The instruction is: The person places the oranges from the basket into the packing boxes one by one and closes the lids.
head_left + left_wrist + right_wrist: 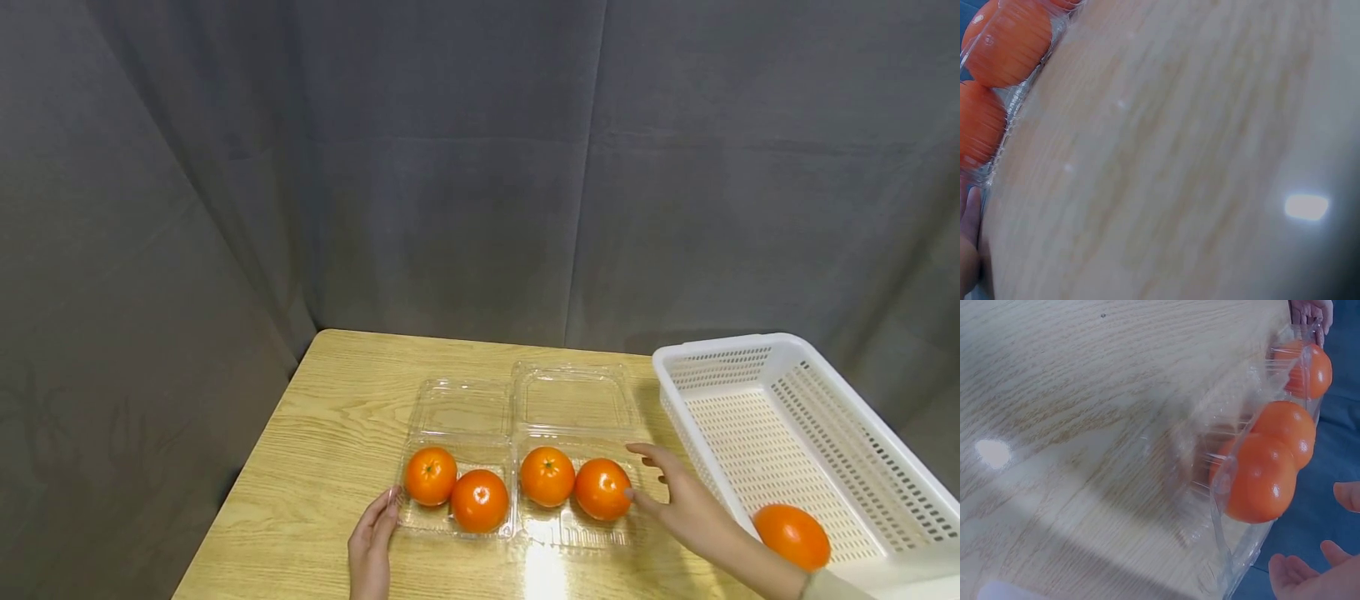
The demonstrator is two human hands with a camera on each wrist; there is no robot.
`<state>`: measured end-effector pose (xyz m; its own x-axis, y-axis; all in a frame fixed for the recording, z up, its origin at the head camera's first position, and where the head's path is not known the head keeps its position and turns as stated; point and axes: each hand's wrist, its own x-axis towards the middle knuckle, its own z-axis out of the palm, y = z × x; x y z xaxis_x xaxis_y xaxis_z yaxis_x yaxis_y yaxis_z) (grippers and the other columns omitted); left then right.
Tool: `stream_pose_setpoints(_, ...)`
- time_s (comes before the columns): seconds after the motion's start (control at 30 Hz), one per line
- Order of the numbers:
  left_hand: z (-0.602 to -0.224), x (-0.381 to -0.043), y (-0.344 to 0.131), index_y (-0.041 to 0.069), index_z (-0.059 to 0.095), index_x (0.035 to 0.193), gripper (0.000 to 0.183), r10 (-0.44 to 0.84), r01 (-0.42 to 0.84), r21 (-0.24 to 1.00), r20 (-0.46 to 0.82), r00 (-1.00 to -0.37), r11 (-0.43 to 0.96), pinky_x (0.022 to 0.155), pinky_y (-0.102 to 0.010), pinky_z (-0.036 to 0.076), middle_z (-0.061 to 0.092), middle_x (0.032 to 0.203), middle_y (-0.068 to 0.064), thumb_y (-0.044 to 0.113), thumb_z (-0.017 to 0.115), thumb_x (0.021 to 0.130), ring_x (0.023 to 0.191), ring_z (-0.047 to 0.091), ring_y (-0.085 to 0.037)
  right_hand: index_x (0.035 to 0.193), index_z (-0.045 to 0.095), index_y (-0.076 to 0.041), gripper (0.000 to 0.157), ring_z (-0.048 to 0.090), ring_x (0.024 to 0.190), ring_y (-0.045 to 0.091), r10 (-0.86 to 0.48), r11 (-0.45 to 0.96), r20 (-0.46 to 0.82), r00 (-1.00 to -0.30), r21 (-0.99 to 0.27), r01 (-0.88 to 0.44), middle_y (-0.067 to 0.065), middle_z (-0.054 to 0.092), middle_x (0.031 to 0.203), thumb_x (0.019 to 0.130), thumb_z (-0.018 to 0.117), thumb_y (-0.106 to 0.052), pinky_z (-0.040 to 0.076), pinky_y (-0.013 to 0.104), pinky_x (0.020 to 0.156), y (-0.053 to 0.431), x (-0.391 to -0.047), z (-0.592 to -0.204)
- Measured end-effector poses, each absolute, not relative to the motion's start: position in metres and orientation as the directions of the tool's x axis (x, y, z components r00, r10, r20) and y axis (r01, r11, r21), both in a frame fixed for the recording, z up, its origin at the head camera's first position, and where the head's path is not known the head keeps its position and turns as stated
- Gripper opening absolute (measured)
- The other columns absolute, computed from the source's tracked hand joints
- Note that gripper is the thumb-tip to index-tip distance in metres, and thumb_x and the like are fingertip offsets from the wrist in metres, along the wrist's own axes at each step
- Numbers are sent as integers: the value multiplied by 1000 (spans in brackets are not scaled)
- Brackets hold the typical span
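Observation:
Two clear plastic clamshell boxes stand side by side with lids folded back. The left box (459, 450) bears two oranges, a rear one (431, 476) and a front one (480, 501). The right box (577, 533) bears two more, a left orange (547, 477) and a right orange (602, 489). My left hand (369, 546) pinches the left box's near left edge between thumb and fingers. Spread beside the right box, my right hand (686, 504) has its thumb tip close by the right orange and its fingers apart, holding nothing.
A white perforated basket (720, 467) stands at the right of the wooden table (322, 442), with one orange (792, 535) in its near end. My right forearm crosses the basket's near left rim. Grey curtains (450, 167) hang behind the table and on its left.

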<state>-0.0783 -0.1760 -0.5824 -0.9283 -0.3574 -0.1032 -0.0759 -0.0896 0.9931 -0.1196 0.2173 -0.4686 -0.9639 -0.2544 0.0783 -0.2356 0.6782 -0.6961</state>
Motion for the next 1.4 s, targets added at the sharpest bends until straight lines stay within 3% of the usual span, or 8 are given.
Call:
stream_pose_setpoints(0.33,-584,-79,-176,-10,48,137,43,-361,-65,995,-88,-929,-77,94,-10,44,50,142,-24,18,51,105,113,52,9,133,55,1,49,60,107,34,-220,674,117,-968,-700,-238,19,62,126,91,73,-14,54,39,85,228,-117,-456)
stream_pose_setpoints(0.87,-583,-78,-177,-10,46,139,45,-344,-79,993,-105,-933,-88,94,-10,43,48,144,-23,20,50,106,114,51,9,136,51,-4,45,58,106,16,-163,682,42,-986,-717,-143,17,59,129,98,65,-22,53,22,81,260,-111,-437)
stream_pose_setpoints(1.1,-583,-78,-176,-11,47,138,44,-352,-66,994,-92,-932,-85,94,-11,44,49,143,-24,19,50,105,115,52,8,138,50,-2,46,52,98,-9,-135,699,47,-990,-704,-129,21,60,127,99,63,-24,50,16,77,278,-111,-433)
stream_pose_setpoints(1.23,-583,-78,-176,-11,46,138,45,-350,-66,994,-92,-932,-86,94,-11,44,48,144,-24,19,49,106,114,51,9,137,51,0,45,48,95,-17,-106,691,56,-993,-714,-114,22,60,126,100,63,-22,47,10,76,292,-113,-435)
stream_pose_setpoints(1.3,-583,-78,-176,-11,47,138,45,-351,-67,994,-92,-932,-83,94,-11,44,49,144,-24,19,49,106,114,51,9,134,53,1,41,50,94,-17,-94,687,89,-992,-715,-130,11,65,122,99,63,-17,45,7,76,299,-115,-436)
stream_pose_setpoints(1.4,-583,-78,-176,-11,47,138,44,-356,-62,994,-89,-930,-85,93,-11,44,49,143,-25,18,50,106,113,52,9,129,56,3,37,52,92,-16,-74,684,146,-987,-712,-157,-17,64,112,97,65,-12,43,4,75,310,-116,-440)
